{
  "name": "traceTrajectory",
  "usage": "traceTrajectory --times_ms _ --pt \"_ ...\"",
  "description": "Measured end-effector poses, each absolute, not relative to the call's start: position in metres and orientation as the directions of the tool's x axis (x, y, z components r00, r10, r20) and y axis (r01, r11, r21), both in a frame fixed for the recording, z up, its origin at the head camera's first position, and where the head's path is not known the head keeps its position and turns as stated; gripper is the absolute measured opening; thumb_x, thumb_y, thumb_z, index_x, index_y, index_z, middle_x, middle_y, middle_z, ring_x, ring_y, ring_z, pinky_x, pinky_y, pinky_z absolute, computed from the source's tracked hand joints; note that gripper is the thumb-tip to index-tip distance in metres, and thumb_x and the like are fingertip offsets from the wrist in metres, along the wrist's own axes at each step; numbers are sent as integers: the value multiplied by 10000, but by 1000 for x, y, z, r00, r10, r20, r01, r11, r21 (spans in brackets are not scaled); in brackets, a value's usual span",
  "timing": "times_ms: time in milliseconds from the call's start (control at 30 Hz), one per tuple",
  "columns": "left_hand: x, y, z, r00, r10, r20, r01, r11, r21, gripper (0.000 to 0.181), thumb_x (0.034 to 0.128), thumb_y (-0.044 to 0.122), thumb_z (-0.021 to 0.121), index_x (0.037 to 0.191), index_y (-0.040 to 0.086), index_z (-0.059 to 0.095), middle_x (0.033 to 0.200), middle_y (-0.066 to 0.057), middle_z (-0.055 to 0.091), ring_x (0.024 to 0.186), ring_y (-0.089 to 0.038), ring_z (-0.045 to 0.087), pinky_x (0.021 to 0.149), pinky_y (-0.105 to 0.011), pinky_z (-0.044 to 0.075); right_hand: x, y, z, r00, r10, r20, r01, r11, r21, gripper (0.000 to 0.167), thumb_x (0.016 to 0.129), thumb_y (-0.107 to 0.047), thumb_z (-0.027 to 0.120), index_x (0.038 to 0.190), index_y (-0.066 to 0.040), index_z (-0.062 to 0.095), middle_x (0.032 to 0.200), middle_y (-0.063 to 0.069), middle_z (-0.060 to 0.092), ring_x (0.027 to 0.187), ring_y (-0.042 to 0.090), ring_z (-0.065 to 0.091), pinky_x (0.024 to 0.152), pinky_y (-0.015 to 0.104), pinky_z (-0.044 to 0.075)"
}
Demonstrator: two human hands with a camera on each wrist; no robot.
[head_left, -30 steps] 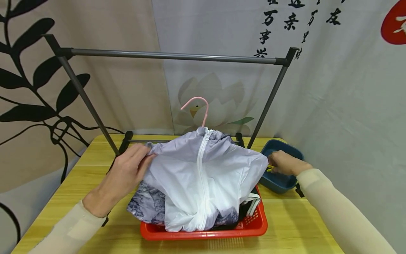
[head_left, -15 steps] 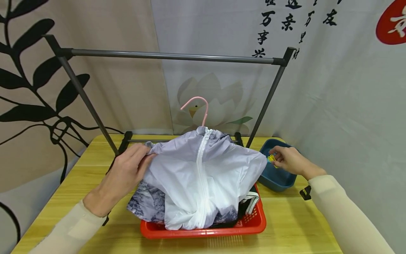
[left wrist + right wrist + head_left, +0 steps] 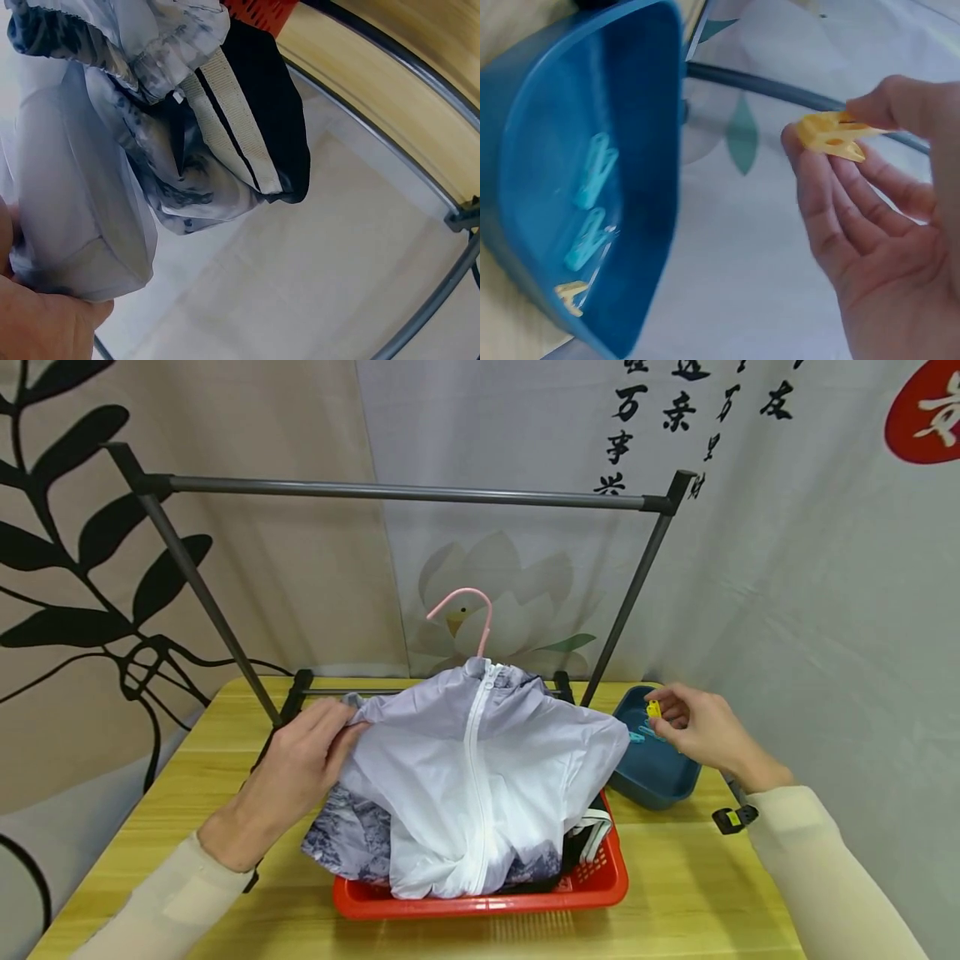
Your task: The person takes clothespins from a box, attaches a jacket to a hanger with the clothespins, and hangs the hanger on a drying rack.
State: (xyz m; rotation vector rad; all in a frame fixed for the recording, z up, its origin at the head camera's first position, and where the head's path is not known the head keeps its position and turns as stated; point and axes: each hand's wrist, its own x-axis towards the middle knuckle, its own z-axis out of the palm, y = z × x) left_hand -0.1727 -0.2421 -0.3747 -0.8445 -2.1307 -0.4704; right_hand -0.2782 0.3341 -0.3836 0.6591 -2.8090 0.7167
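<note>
A white-and-grey zip jacket (image 3: 431,768) is on a pink hanger (image 3: 489,625), whose hook rises from the collar. My left hand (image 3: 296,777) grips the jacket's shoulder at left; in the left wrist view pale cloth (image 3: 82,187) lies between thumb and fingers. Between the thumb and fingertips of my right hand (image 3: 712,731) is a yellow clothes peg (image 3: 826,135). That hand is above the right side of a dark blue bin (image 3: 652,785). Inside it, the right wrist view shows two turquoise pegs (image 3: 596,171) and a yellow peg (image 3: 571,295).
Beneath the jacket stands a red basket (image 3: 480,907) with dark clothing (image 3: 577,847) in it. Behind rises a grey metal rack (image 3: 405,492) with a horizontal top bar. The wooden table (image 3: 697,877) meets a printed curtain (image 3: 810,610) at the back and right.
My right hand has lifted out of the blue bin, moving up and to the right with the yellow clothes peg. The left hand keeps its grip on the jacket in place.
</note>
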Motion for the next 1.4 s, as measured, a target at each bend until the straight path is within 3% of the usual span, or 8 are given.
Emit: traceTrajectory --times_ms 200,333,600,733,967,1100,1233,1400 --pt "-172 -242 -373 -482 420 769 701 711 51 425 1248 345 496 1028 15 648 908 -78 579 810 -130 527 668 -203 485 -262 324 -367 -874 -329 359 -472 754 -457 364 1059 -102 843 1407 -43 756 1198 156 820 976 -27 662 837 52 549" --pt "-171 -242 -372 -485 419 767 700 713 54 423 1244 343 500 1036 11 661 922 -88 607 813 -137 545 678 -219 512 -254 315 -357 -861 -318 397 -494 710 -502 383 1063 -77 829 1437 -36 756 1212 177 802 1004 -89 620 867 -2 530" --pt "-171 -243 -372 -498 420 759 692 720 55 434 1241 346 488 1063 -1 679 962 -115 648 837 -165 577 690 -278 574 -243 296 -340 -828 -324 457 -551 620 -558 330 1046 6 806 1371 -24 760 1194 160 802 979 -71 696 886 36 583" --pt "-172 -242 -373 -499 420 758 693 719 58 442 1246 349 477 1062 0 677 967 -115 649 843 -168 581 691 -288 585 -238 287 -334 -812 -337 477 -581 548 -602 334 1037 69 762 1362 -10 751 1203 144 788 943 -37 768 820 114 646" --pt "-172 -240 -375 -506 421 752 689 722 60 456 1242 361 462 1064 0 678 976 -119 659 851 -179 600 697 -319 616 -231 273 -326 -773 -338 537 -635 424 -646 341 1023 131 748 1346 23 745 1135 -47 785 876 35 819 743 197 681" --pt "-173 -239 -375 -513 423 747 688 723 63 430 1235 342 481 1087 -3 691 1003 -127 680 872 -189 626 716 -354 647 -227 263 -323 -757 -334 561 -653 372 -660 338 1024 153 743 1343 41 733 1108 -2 802 885 49 827 719 229 689" --pt "-173 -238 -376 -515 421 746 687 724 66 405 1229 330 498 1079 3 685 984 -115 661 855 -173 596 706 -300 601 -225 248 -318 -723 -344 599 -689 296 -661 338 1013 183 731 1327 56 733 1102 31 812 878 96 811 683 252 686" --pt "-172 -237 -375 -515 418 749 686 724 67 418 1232 348 489 1056 12 666 944 -95 616 826 -149 546 687 -244 524 -225 226 -310 -653 -376 657 -749 194 -633 363 982 221 749 1310 66 749 1095 10 837 751 136 782 665 246 674"
